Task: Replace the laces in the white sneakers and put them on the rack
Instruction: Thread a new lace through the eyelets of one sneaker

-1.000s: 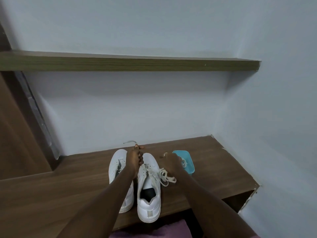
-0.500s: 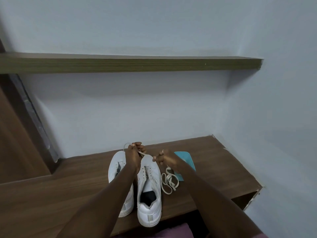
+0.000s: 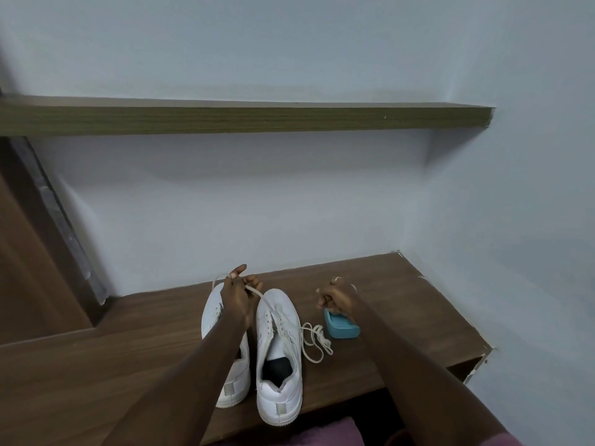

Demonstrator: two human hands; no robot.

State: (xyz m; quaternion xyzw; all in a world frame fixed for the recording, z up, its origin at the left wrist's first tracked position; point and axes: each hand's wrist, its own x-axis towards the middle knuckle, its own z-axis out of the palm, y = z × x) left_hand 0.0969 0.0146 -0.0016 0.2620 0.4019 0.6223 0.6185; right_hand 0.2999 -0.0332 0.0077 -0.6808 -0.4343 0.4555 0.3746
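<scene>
My left hand (image 3: 236, 296) pinches a white lace (image 3: 254, 289) rising from the white sneaker (image 3: 278, 342) just below my fingers, the other sneaker (image 3: 211, 313) under my wrist. My right hand (image 3: 336, 299) curls over a blue container (image 3: 341, 326); I cannot tell whether it holds anything
</scene>
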